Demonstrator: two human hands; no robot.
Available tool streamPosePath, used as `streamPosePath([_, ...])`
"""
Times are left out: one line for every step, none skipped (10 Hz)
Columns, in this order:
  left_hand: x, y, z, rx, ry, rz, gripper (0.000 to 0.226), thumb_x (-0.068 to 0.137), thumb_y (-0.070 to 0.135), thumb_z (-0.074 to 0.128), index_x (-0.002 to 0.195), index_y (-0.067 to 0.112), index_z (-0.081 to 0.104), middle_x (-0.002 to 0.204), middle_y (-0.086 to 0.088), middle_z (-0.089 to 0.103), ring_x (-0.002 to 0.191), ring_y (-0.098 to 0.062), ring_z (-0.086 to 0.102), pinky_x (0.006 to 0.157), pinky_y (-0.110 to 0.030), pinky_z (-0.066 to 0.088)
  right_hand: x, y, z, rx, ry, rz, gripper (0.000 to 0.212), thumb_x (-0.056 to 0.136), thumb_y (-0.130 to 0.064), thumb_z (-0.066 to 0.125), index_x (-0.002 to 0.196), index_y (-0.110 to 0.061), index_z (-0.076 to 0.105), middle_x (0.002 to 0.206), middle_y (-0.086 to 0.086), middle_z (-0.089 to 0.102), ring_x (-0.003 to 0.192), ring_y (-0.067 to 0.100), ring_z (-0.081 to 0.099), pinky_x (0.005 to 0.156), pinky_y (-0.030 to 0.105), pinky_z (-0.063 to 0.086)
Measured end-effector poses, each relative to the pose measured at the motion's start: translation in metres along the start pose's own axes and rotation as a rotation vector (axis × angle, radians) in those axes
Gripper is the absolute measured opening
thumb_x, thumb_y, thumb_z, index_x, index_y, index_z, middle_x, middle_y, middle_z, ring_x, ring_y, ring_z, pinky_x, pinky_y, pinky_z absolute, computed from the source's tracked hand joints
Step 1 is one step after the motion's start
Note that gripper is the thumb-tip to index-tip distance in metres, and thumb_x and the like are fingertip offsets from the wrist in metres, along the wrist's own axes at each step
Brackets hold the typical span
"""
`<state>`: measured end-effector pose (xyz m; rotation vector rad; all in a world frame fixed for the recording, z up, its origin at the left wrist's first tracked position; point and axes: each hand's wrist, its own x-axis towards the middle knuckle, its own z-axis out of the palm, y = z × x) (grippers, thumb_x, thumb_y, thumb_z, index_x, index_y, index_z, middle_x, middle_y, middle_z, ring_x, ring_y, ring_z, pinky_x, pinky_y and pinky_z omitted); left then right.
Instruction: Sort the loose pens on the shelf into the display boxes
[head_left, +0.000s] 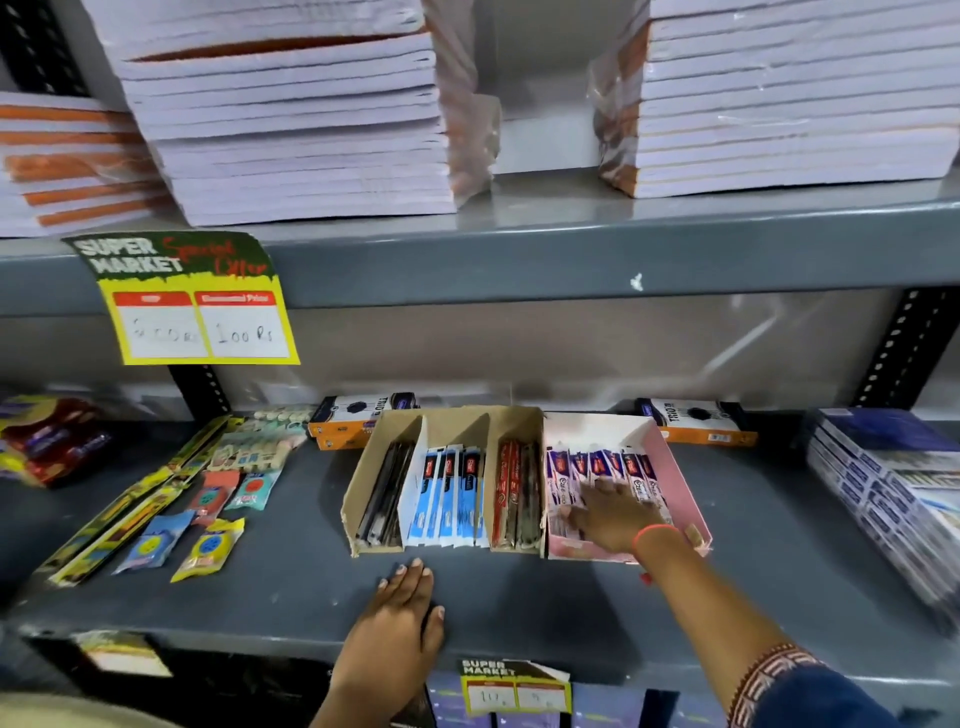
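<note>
A brown cardboard display box with three compartments stands on the grey shelf. Its left slot holds dark pens, the middle slot blue-and-white pen packs, and the right slot red and dark pens. Beside it on the right, a pink display box holds purple-and-white pen packs. My right hand lies flat inside the pink box on those packs, fingers spread. Near the shelf's front edge, my left hand rests palm down and holds nothing.
Loose packets and long yellow strips lie on the shelf's left side. Orange-and-black boxes stand behind the display boxes. Stacked blue packs fill the right end. Notebook stacks sit on the upper shelf, with a yellow price tag hanging below.
</note>
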<state>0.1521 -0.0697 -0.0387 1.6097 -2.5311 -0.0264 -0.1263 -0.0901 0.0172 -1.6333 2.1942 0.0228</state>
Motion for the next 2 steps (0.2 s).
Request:
streamPosePath([0.005, 0.007, -0.017, -0.052, -0.224, -0.061, 0.056, 0.102, 0.041, 0.023, 0.15, 0.015, 0.011, 0.159, 0.001, 0.005, 0.145, -0.016, 0.006, 0.115, -0.031, 0.017, -0.017, -0.001, -0.013, 0.137, 0.145, -0.019, 0.062, 0.097, -0.042, 0.029, 0.152, -0.022, 0.007, 0.162, 0.004, 0.002, 0.149, 0.025, 0.001, 0.119, 0.052, 0.008])
streamPosePath([0.003, 0.018, -0.032, 0.028, -0.331, -0.069, 0.06, 0.1, 0.045, 0.024, 0.149, 0.011, 0.015, 0.158, -0.004, 0.014, 0.14, -0.022, 0.027, 0.108, -0.037, 0.035, -0.042, -0.003, -0.015, 0.133, 0.306, -0.043, 0.062, 0.098, -0.039, 0.03, 0.151, -0.017, 0.007, 0.161, 0.006, 0.008, 0.149, 0.022, 0.006, 0.12, 0.048, 0.011])
